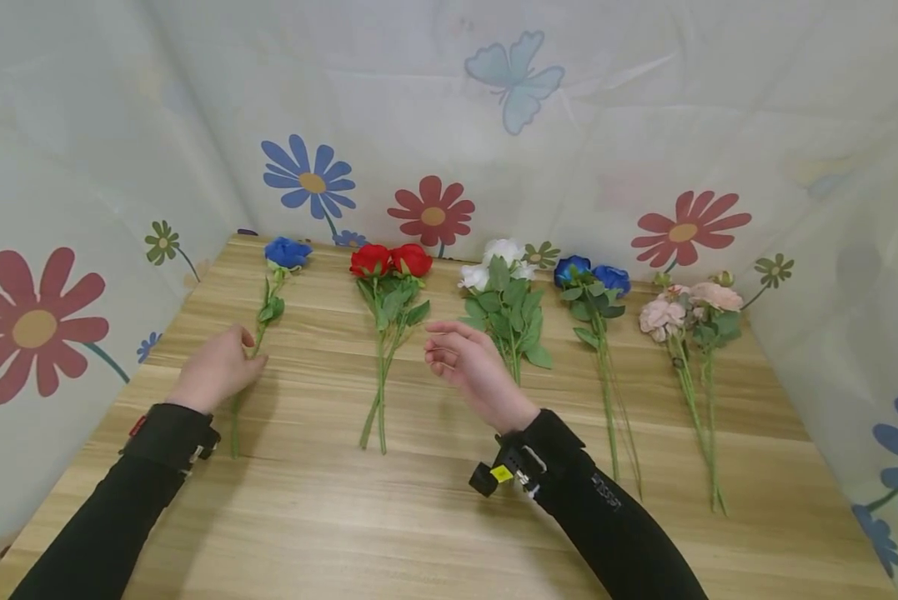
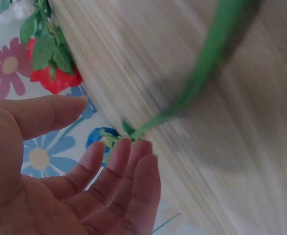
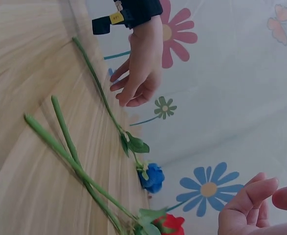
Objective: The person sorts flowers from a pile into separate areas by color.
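Observation:
A single artificial blue rose [image 1: 288, 252] lies at the left of the table, its green stem [image 2: 197, 73] pointing toward the person. Over that stem hovers my left hand [image 1: 219, 367], fingers loosely bent and thumb apart; the left wrist view shows nothing between them. My right hand [image 1: 474, 371] is raised near the middle, between the red roses [image 1: 411, 260] and the white flowers [image 1: 504, 250]. Its fingers [image 3: 251, 200] curl loosely and hold nothing. The two red roses lie with their stems crossed.
Right of the white flowers lie two blue roses [image 1: 611, 280], then pale pink flowers [image 1: 662, 318] on long stems. All rest on a wood-grain table [image 1: 388, 533]. A flower-printed curtain [image 1: 569, 167] stands behind the table and at both sides.

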{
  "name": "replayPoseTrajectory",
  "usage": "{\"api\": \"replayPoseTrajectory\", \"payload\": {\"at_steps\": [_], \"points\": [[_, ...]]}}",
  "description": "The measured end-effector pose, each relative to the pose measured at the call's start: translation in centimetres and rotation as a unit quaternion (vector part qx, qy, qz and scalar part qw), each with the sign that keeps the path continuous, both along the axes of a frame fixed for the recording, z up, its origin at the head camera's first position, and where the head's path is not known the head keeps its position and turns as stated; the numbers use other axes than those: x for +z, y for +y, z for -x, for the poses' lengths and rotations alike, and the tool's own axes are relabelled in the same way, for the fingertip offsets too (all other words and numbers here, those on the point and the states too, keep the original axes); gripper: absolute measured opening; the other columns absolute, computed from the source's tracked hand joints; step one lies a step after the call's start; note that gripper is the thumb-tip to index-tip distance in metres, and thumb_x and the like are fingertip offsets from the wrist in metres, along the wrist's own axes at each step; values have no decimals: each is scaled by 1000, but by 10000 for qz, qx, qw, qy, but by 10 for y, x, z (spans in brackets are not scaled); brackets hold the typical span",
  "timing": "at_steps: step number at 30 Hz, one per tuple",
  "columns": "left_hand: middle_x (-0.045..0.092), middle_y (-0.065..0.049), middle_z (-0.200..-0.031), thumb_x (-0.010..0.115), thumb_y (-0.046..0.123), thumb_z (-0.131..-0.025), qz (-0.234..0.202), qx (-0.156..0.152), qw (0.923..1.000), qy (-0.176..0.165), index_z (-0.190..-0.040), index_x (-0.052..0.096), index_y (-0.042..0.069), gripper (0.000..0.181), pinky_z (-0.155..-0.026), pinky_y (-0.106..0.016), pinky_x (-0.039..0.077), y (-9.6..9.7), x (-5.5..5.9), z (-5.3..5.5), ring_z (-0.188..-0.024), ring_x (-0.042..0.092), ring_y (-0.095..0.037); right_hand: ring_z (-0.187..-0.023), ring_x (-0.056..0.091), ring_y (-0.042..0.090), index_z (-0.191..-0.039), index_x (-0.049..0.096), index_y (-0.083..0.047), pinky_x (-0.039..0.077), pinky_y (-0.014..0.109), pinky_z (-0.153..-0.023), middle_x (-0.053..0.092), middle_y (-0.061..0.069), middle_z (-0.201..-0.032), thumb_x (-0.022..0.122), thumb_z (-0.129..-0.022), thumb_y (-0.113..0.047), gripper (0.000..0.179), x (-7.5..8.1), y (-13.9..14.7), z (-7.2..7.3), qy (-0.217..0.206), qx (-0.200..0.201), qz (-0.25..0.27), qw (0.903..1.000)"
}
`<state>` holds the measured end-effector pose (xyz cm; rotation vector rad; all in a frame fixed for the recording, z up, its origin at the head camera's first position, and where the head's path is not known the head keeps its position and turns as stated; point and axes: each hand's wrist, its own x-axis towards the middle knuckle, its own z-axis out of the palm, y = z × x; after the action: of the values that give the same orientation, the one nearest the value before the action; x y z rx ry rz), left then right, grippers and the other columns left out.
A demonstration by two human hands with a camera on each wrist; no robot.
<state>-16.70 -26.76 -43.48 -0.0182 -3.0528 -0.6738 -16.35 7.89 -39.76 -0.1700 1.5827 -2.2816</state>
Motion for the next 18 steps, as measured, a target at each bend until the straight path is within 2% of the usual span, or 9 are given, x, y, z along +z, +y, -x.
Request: {"api": "replayPoseTrajectory", "payload": {"at_steps": [4, 7, 12, 18], "points": [[58, -28, -92, 59, 30, -90, -1, 74, 9995, -307, -110, 49, -14, 50, -60, -41, 43, -11, -5, 1, -71, 53, -33, -76, 53, 14, -116, 50, 3, 44, 20, -66, 54, 9, -92, 46, -96, -3, 21, -6, -11, 3, -22, 57, 132, 9999], [56, -33, -104, 60, 33, -89, -55, 134, 9984, -556, -111, 48, -15, 54, -63, -42, 44, -16, -9, 2, -78, 54, -35, -75, 53, 14, -114, 51, 3, 44, 20, -64, 54, 8, -91, 45, -96, -1, 19, -11, -17, 4, 15, 137, 178, 9997], [57, -28, -100, 63, 32, -87, -51, 162, 9971, -738, -105, 52, -12, 49, -64, -41, 44, -20, -14, 5, -78, 54, -34, -77, 53, 13, -115, 51, 2, 43, 18, -64, 54, 8, -93, 45, -96, -2, 20, -15, -22, 2, -76, 238, 134, 9996], [59, -25, -96, 63, 28, -87, -52, 119, 9962, -856, -97, 58, -9, 39, -65, -42, 44, -24, -16, 8, -78, 54, -32, -77, 53, 11, -129, 41, 11, 44, 16, -65, 53, 9, -96, 45, -94, -2, 37, -16, -24, 2, -127, 306, 100, 9994]]}}
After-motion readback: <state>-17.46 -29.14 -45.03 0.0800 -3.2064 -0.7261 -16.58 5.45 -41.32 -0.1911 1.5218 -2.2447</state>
